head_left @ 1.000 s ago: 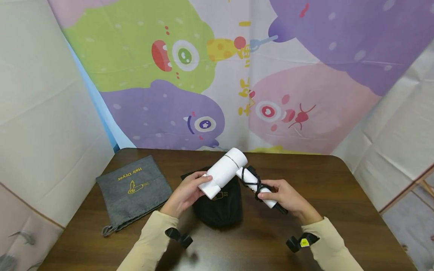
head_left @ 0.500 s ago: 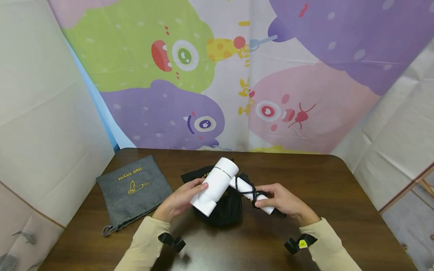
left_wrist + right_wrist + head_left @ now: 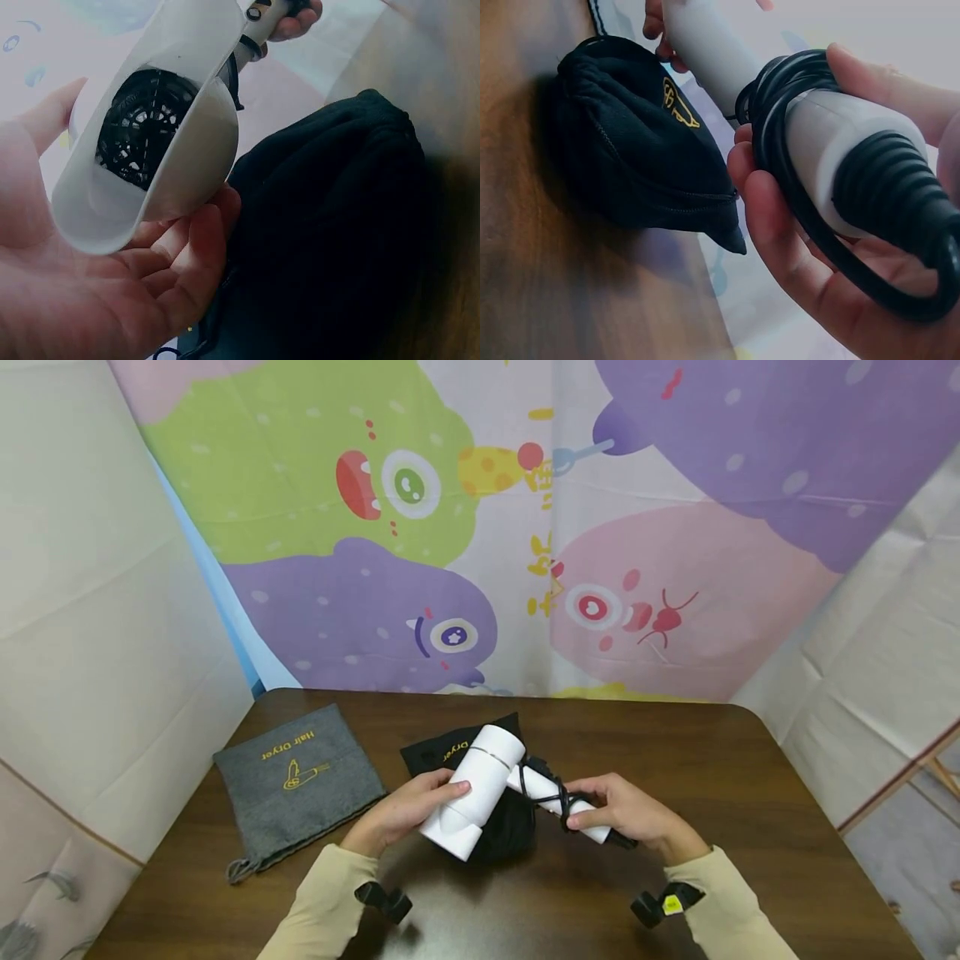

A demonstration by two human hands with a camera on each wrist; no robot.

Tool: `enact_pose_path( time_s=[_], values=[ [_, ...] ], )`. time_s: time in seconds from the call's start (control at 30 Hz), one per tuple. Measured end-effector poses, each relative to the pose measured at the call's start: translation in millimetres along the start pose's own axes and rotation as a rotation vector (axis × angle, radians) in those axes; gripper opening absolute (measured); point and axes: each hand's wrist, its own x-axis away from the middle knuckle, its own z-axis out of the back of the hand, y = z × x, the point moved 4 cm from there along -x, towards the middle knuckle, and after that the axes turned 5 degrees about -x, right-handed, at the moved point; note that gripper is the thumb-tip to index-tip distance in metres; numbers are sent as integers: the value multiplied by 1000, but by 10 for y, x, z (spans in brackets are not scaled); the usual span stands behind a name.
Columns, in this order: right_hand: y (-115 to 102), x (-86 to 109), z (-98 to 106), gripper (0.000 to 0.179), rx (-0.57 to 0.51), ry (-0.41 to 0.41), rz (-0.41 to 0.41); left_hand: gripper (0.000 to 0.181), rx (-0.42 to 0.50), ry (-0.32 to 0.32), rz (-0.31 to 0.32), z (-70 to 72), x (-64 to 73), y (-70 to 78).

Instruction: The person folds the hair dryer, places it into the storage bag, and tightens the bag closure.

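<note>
A white hair dryer (image 3: 482,779) is held in both hands above a black drawstring pouch (image 3: 513,835). My left hand (image 3: 405,811) grips its barrel from the left, thumb on top. In the left wrist view the wide flat nozzle (image 3: 90,225) faces the camera, with a black grille inside. My right hand (image 3: 628,814) holds the handle, around which a black cord (image 3: 769,112) is wound in loops. The pouch has yellow print, partly hidden behind the dryer.
A flat grey drawstring bag (image 3: 300,802) printed "Hair Dryer" lies at the left on the brown wooden table (image 3: 750,793). Behind the table hangs a cartoon-patterned cloth (image 3: 517,527), with white panels at both sides.
The hair dryer has come down and slightly left, toward the person, with both hands still on it. More of the black pouch's far end now shows. The grey bag has stayed put.
</note>
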Motion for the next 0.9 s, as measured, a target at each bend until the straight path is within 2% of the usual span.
enact_pose_path(
  time_s=[0.27,0.4,0.6,0.7,0.8,0.9],
  values=[
    [-2,-19,-1,51,-24,-33,4,58,20,72,64,26,-2,6],
    [-36,-22,13,50,-31,-14,4,59,39,36,45,24,-13,37],
    [-59,-31,-37,46,16,16,-11,58,55,-25,43,-24,4,17],
    [-55,-21,-71,46,-17,21,-46,57,67,-18,53,-49,14,3],
    [-58,-20,-94,49,-39,32,-73,57,81,14,63,-63,17,11],
    [-75,-35,-103,50,-11,61,-72,60,87,47,67,-71,7,35]
  ],
)
